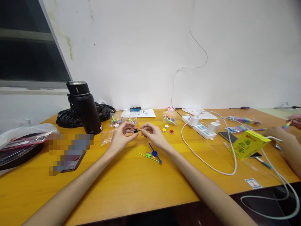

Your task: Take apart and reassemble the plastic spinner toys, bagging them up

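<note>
Both my hands meet over the middle of the orange table. My left hand and my right hand are closed in pinches on one small black piece with a thin stick through it, held between them just above the table. In front of my right hand lie a blue stick-and-disc piece and a green one. Small yellow, white and red discs sit just past my right hand.
A black flask and a black bag stand at the back left, a phone nearer. Small bags of coloured parts, paper and a screwdriver lie at the back. A power strip, white cables and a yellow box lie right. Another person's hands work at far right.
</note>
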The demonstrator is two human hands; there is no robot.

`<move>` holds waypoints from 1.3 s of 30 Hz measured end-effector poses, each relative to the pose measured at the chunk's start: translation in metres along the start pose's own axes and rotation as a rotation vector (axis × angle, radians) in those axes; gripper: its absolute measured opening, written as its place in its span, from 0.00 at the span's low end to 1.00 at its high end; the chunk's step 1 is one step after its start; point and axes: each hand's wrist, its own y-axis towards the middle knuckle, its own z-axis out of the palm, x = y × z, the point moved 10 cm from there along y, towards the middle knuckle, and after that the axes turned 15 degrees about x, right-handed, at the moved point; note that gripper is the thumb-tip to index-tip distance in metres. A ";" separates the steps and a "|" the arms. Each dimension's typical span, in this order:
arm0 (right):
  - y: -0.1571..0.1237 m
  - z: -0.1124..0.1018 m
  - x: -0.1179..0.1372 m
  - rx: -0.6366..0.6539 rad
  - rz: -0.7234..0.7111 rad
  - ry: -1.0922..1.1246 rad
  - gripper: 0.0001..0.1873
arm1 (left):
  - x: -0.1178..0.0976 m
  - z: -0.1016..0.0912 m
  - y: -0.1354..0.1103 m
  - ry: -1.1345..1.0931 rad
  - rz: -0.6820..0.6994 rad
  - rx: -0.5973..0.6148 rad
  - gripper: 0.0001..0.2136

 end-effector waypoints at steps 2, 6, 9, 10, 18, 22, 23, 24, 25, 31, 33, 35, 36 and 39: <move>0.002 0.001 -0.008 0.008 0.020 0.121 0.13 | 0.009 -0.003 0.001 -0.140 -0.030 -0.025 0.20; 0.002 0.016 -0.006 0.126 0.034 0.276 0.20 | 0.018 -0.005 0.002 -0.236 -0.115 -0.031 0.20; 0.000 0.033 0.001 0.228 0.064 0.427 0.27 | 0.013 -0.001 0.002 -0.240 -0.128 0.017 0.16; -0.001 0.036 0.002 0.234 0.080 0.498 0.29 | 0.011 0.001 0.002 -0.247 -0.127 0.033 0.16; -0.003 0.049 -0.006 0.198 0.200 0.792 0.17 | 0.000 0.020 0.004 -0.360 -0.110 0.200 0.14; -0.002 0.054 -0.015 0.226 0.198 0.766 0.17 | -0.001 0.036 0.000 -0.360 -0.104 0.311 0.14; -0.002 0.055 -0.017 0.234 0.195 0.763 0.17 | 0.000 0.039 -0.001 -0.360 -0.111 0.327 0.14; -0.002 0.055 -0.018 0.240 0.191 0.765 0.18 | 0.001 0.040 -0.002 -0.357 -0.115 0.336 0.14; -0.002 0.055 -0.019 0.246 0.188 0.769 0.18 | 0.001 0.041 -0.002 -0.353 -0.114 0.340 0.14; 0.000 0.043 -0.024 0.168 0.183 0.801 0.17 | -0.003 0.040 -0.001 -0.331 -0.101 0.356 0.10; 0.003 0.034 -0.025 0.114 0.151 0.728 0.17 | -0.002 0.041 0.000 -0.325 -0.121 0.359 0.09; 0.004 0.023 -0.025 0.055 0.123 0.561 0.15 | 0.002 0.041 -0.001 -0.320 -0.156 0.334 0.08; 0.003 0.016 -0.023 0.018 0.107 0.441 0.14 | 0.006 0.041 -0.001 -0.312 -0.182 0.320 0.07; -0.001 -0.005 -0.007 -0.108 0.024 0.048 0.09 | 0.019 0.039 -0.004 -0.321 -0.269 0.279 0.05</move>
